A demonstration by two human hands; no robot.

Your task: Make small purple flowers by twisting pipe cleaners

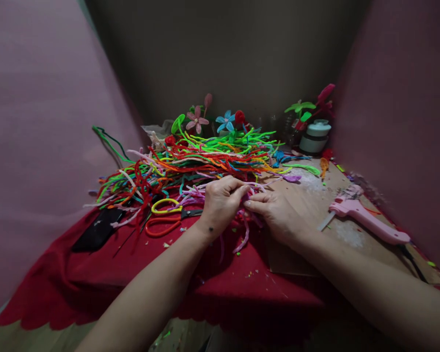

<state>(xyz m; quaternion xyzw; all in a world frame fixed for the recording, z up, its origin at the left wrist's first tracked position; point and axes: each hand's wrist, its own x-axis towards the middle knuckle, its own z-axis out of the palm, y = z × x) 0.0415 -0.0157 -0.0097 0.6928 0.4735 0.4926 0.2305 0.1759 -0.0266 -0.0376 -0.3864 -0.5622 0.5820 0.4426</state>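
My left hand [223, 201] is closed in a pinch on purple and pink pipe cleaners [246, 234], whose ends hang down below the fingers. Fingertips of my right hand [278, 212] press together on the same pipe cleaners, meeting the left hand over the front of the table. The exact spot of the pinch is partly hidden by the fingers. Left of the hands lie scissors [164, 226] with a yellow and a red handle loop. Just behind the hands spreads a big heap of multicoloured pipe cleaners [212, 161].
A pink glue gun [370, 220] rests on a cardboard sheet [304, 193] at the right. A black phone [97, 232] lies at the left on the red tablecloth [242, 281]. Behind stand pipe-cleaner flowers [197, 120] and a white-lidded jar [315, 138]. Pink walls flank both sides.
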